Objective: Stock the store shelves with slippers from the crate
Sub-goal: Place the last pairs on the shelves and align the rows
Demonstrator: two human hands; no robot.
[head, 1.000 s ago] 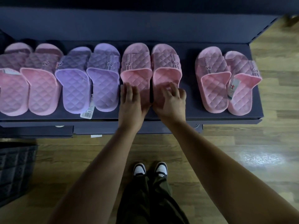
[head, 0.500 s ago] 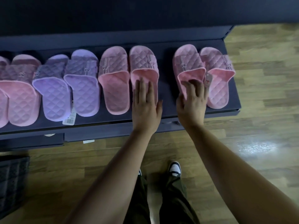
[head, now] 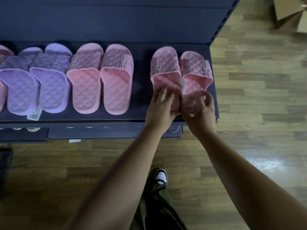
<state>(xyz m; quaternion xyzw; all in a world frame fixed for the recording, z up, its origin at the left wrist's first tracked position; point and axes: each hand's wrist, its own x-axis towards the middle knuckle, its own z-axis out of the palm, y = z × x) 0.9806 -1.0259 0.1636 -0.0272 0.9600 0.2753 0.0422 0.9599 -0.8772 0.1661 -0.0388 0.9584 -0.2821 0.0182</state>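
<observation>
At the right end of the dark shelf (head: 142,100), the rightmost pink slipper (head: 196,75) and its pink mate (head: 166,67) lie side by side, toes toward the far back panel and heels at the near edge. The left hand (head: 160,108) rests on the mate's heel with its fingers (head: 162,93) a little apart and laid over the insole, the thumb at the inner edge. The right hand (head: 201,112) covers the rightmost slipper's heel, its fingers (head: 203,98) curled over it, though they are blurred. A white hang tag (head: 182,84) stands wedged between the two slippers. The rightmost slipper lies just beside the shelf's right end.

To the left, past a strip of bare shelf, lies a second pink pair (head: 101,80), then a lilac pair (head: 36,87) touching it, with a barcode tag (head: 34,115) hanging over the near edge. More pink shows at the far left. Pale shoes (head: 33,129) peek from a lower shelf. A cardboard box (head: 292,12) stands on the wood floor (head: 257,97) at far right, and a black-and-white trainer (head: 160,177) is near.
</observation>
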